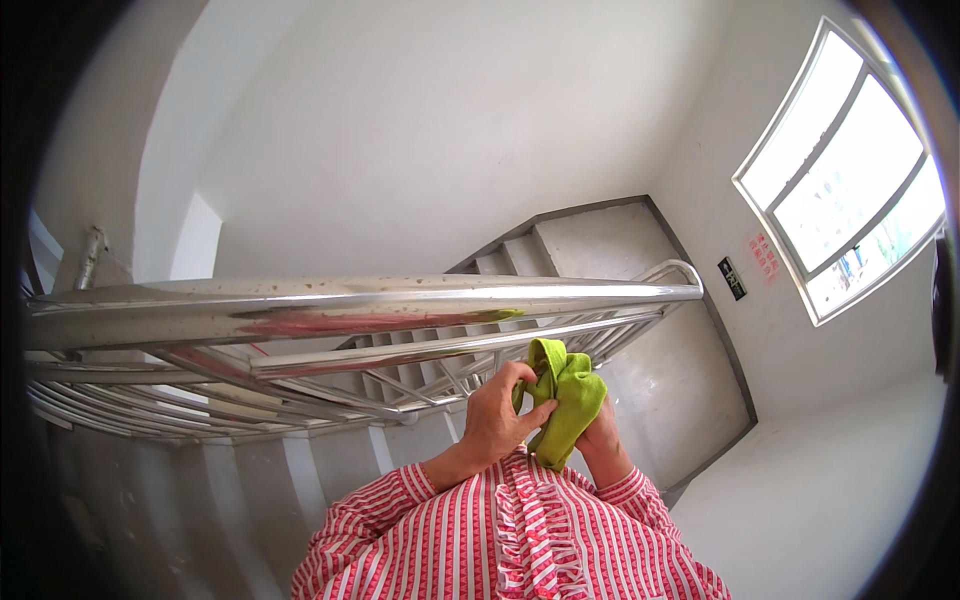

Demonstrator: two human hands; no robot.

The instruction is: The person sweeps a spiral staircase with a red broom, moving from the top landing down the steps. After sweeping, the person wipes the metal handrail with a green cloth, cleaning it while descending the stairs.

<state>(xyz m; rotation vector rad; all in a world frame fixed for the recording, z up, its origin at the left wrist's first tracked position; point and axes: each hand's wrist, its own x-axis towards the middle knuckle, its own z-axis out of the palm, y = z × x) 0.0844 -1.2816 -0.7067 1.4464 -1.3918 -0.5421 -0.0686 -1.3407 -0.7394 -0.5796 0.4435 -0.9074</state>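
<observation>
A lime-green cloth (pixel 574 397) is bunched up between my two hands, in front of my chest. My left hand (pixel 496 416) grips its left side, with the thumb and fingers pressed into the folds. Behind the cloth, on its right, my right hand (pixel 602 439) supports it; most of those fingers are hidden by the fabric. Just beyond my hands runs a shiny metal handrail (pixel 360 300), speckled with brownish spots. Neither hand touches the rail.
Metal balusters (pixel 405 390) fill the railing below the handrail. Grey steps (pixel 300 465) lie at lower left, and another flight (pixel 517 255) is across the railing. A landing (pixel 667 397) is on the right, under a window (pixel 847 172) and an exit sign (pixel 732 278).
</observation>
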